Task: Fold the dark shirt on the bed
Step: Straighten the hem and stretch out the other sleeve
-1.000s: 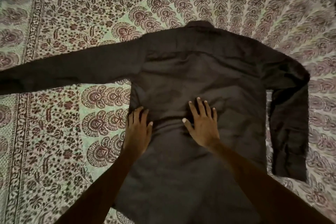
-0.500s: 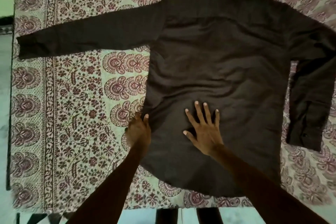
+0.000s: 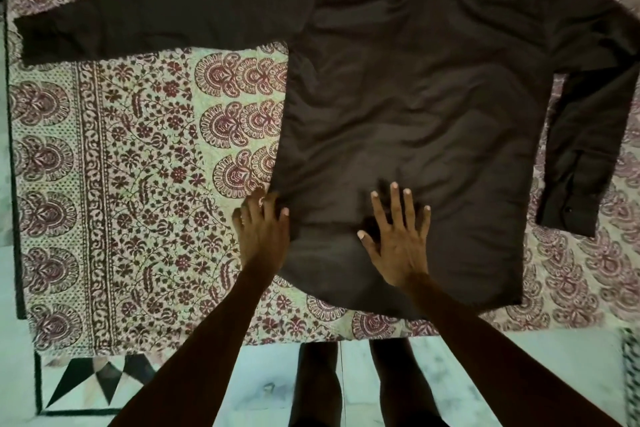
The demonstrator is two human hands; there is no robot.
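The dark long-sleeved shirt (image 3: 408, 107) lies flat on the patterned bedsheet (image 3: 114, 184), its collar toward the far side. Its left sleeve stretches straight out to the left, and its right sleeve bends down along the right side. My right hand (image 3: 398, 239) presses flat on the lower middle of the shirt with fingers spread. My left hand (image 3: 263, 229) rests on the shirt's lower left side edge, half on the sheet, with its fingers lying flat over the seam.
The bed's near edge (image 3: 311, 340) runs across the bottom, with light floor tiles (image 3: 263, 388) and a black triangle pattern (image 3: 93, 381) below. My legs (image 3: 360, 388) stand against the bed. The bed's left edge is close to the sleeve cuff.
The view has tilted down and nearer, showing the bed's front edge and floor. Both hands have slid down the shirt toward its hem, and the left hand moved out to the side seam.
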